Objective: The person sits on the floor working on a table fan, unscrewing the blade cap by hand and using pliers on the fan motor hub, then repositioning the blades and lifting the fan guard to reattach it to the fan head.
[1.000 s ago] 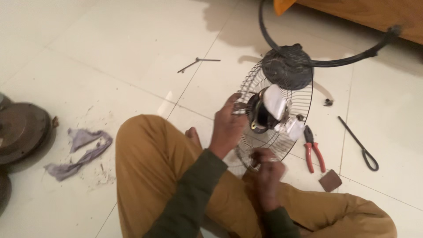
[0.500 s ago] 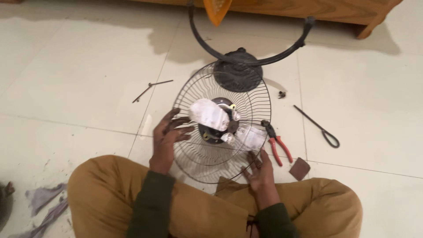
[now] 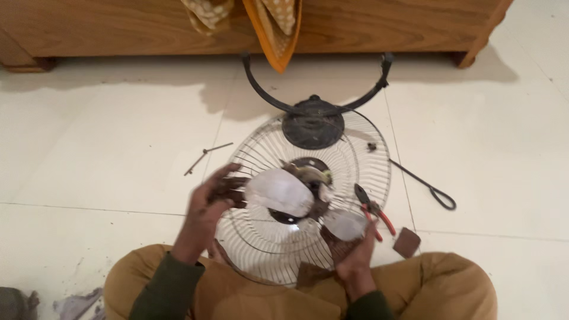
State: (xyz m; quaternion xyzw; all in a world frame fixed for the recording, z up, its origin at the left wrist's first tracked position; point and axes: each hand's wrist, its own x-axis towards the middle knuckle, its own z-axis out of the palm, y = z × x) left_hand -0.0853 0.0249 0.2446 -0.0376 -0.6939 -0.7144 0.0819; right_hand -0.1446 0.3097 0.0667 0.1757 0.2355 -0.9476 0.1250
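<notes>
Fan blade (image 3: 281,192) lies between both grips: left hand (image 3: 207,204) clasps one blade, right hand (image 3: 352,252) clasps another

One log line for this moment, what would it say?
left hand: on fan blade | right hand: on lower blade | wire grille: underneath

We see open tile floor (image 3: 106,154) to the left, crossed only by a thin metal rod (image 3: 204,155). On the right the way is tighter: red-handled pliers (image 3: 373,212), a small brown block (image 3: 406,242) and a looped black wire (image 3: 428,186) lie close together (all just beside the fan cage (image 3: 361,160)). The wooden furniture (image 3: 367,24) closes off the far side.
</notes>
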